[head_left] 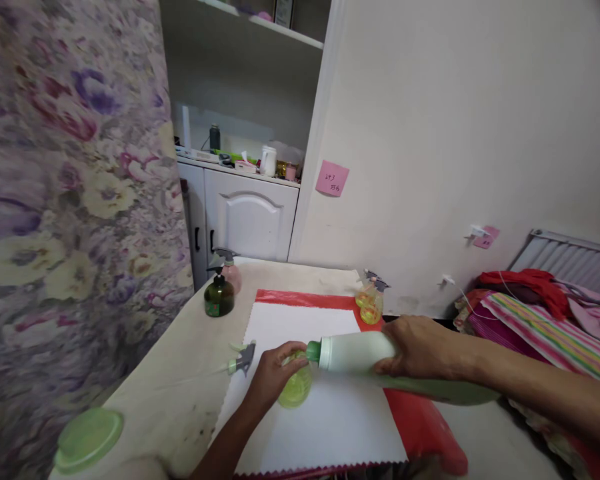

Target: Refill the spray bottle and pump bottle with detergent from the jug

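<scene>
My left hand [278,368] has its fingers closed around the top of a small clear bottle [296,390] that holds yellow-green liquid. My right hand [414,348] grips a large pale green bottle [356,352], tilted nearly level. Its green neck [313,351] is at the small bottle's mouth, by my left fingertips; whether the two touch, I cannot tell. A white sheet [340,427] lies beneath them. To the left of my left hand, a loose grey trigger spray head [244,360] lies on its side. A pale green round lid [90,437] sits at the lower left.
On the table [180,360], a dark green pump bottle [219,297] and a pink spray bottle [233,275] stand back left. Yellow spray bottles [371,308] stand back right on red material [300,299]. Behind are a white cabinet [253,217] and a wall; a floral curtain [80,200] hangs left.
</scene>
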Demonstrator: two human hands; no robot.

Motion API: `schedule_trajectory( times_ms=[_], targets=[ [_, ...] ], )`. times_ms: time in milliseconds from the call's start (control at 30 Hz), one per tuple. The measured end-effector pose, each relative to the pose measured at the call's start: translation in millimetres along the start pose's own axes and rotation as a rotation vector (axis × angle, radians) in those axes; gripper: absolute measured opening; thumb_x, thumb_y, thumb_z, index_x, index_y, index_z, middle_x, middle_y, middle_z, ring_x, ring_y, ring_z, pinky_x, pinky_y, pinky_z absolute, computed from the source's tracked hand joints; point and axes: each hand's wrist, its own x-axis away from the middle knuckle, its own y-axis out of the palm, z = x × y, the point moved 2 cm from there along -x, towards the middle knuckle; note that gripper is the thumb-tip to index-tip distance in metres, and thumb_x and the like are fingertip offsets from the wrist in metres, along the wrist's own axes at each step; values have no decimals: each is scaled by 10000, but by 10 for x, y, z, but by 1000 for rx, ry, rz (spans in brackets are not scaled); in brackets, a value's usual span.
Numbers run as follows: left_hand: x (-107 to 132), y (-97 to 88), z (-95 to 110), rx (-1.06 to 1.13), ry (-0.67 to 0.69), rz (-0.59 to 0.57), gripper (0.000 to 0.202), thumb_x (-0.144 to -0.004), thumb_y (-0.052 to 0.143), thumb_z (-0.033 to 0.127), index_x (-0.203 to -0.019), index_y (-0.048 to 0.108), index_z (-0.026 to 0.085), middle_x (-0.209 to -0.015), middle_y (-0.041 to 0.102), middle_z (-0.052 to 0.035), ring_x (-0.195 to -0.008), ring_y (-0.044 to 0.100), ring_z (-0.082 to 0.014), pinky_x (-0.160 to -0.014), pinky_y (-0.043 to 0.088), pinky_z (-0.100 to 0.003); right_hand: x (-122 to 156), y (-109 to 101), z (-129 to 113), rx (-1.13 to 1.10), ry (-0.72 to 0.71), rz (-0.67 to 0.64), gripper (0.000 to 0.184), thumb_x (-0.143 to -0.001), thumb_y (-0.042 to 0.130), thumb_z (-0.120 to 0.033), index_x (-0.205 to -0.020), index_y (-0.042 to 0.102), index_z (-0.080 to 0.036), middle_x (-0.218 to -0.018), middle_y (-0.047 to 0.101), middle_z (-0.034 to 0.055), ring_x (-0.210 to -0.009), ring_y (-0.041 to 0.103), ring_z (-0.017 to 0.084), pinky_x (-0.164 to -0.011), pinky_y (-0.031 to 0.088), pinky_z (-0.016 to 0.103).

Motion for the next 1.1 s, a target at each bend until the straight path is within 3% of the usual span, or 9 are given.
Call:
schedule_trajectory(
  times_ms=[133,833,967,1100],
  targets=[
    [0,-6,-10,3,4,1,187,-760,654,322,-913,708,228,-941,762,-11,-942,680,-229,-880,467,-316,-2,2,8,15,44,-32,371,-709,611,-534,-760,665,-170,-794,741,129,-695,677,275,-550,381,311],
    [7,-1,-9,33,-2,2,188,-755,662,331,-906,704,228,-940,763,-12,-942,683,-226,-867,481,-311,-22,48,49,-20,50,-19,358,-703,626,-542,-765,667,-191,-788,735,99,-684,661,250,-563,387,310],
    [-1,0,-18,36,-6,11,192,-758,656,330,-909,704,222,-947,763,-22,-942,682,-228,-866,482,-314,-10,181,147,-97,92,-19,401,-701,632,-564,-822,669,-183,-823,729,102,-702,655,243,-573,389,303],
    [-3,7,-10,30,-6,25,199,-765,645,334,-916,703,218,-955,762,-28,-949,679,-227,-871,480,-309,0,454,284,-271,136,-26,419,-708,642,-571,-833,666,-172,-810,715,85,-699,624,207,-574,389,278]
  ],
)
